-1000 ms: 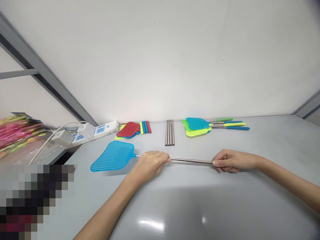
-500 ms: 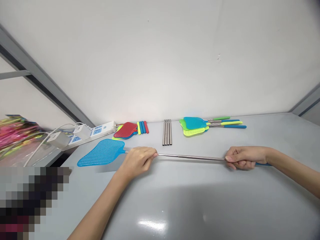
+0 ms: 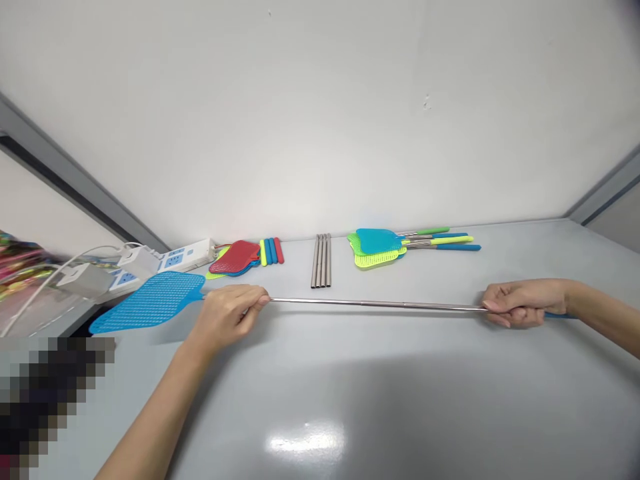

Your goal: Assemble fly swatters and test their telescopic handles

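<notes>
A blue fly swatter (image 3: 150, 301) with a telescopic metal rod is held level above the grey table, its mesh head at the left. My left hand (image 3: 231, 313) is closed around the rod just beside the head. Near the other end, my right hand (image 3: 517, 303) grips the rod close to the blue handle, part of which shows past the wrist. Between my hands the thin rod stretches in a straight line, with its section joints visible.
Several metal rods (image 3: 321, 261) lie side by side at the back. Right of them is a pile of swatters (image 3: 383, 241); to their left lie coloured grips (image 3: 271, 251) and loose swatter heads (image 3: 239, 257). A power strip (image 3: 185, 257) with chargers sits at the left edge.
My hands have moved apart, the left one leftward and the right one rightward. The rod between them is now longer, and the view has shifted slightly.
</notes>
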A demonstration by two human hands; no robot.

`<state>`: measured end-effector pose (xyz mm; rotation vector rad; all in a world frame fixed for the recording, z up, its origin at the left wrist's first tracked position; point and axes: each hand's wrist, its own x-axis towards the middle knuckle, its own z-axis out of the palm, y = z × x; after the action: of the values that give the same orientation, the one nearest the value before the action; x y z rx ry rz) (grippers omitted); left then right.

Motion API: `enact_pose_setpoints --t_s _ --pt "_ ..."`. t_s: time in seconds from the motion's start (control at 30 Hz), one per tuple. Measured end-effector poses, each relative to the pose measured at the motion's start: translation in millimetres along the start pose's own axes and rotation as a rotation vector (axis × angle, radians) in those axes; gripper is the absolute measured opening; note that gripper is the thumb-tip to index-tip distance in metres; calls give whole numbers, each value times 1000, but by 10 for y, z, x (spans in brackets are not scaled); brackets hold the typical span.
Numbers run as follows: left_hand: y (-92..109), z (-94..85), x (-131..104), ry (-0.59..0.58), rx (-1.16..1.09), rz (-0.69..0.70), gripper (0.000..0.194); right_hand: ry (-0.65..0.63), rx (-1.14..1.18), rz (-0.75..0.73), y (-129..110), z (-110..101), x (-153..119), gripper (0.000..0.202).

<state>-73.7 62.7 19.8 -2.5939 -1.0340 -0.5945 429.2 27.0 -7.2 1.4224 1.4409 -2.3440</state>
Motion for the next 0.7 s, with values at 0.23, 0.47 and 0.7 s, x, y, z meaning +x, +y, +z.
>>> enact_pose_setpoints --t_s 0.23,0.47,0.7 --pt "-160 10 -88 80 74 13 22 157 -23 84 271 -86 -305 46" --pt "-248 76 -158 99 153 -10 23 185 -108 147 272 -85 -432 50" --pt "-140 56 -126 94 119 -72 23 163 -140 86 270 -42 -401 52"
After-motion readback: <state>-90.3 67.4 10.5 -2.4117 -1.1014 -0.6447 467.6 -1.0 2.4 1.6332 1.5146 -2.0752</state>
